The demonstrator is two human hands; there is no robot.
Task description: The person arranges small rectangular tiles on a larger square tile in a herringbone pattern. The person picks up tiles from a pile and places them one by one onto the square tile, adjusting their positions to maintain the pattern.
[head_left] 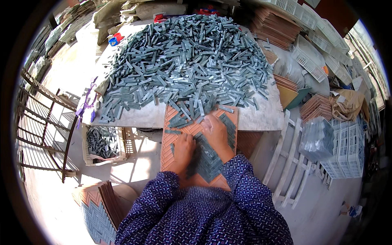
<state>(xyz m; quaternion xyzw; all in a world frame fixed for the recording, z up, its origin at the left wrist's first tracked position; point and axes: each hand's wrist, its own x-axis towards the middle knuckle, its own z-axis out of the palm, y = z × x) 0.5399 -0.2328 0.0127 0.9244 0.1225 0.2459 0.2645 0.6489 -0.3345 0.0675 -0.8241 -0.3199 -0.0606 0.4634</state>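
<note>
Single view only, from a head-worn fisheye camera looking steeply down and slightly forward over the person's own chest and patterned blue sleeves, which enter from the lower edge. Close range: the orange herringbone mould tray (185, 130) sits just below centre, near the lens, with left hand (183, 149) and right hand (215, 131) on it. Beyond it the view faces the pale worktable (261, 116) and the heap of grey-green tile strips (188, 61) at the far side. Wide field: floor, a metal rack at left, white plastic crates (347, 149) at right. Straight edges bow toward the dark circular rim; corners are black.
</note>
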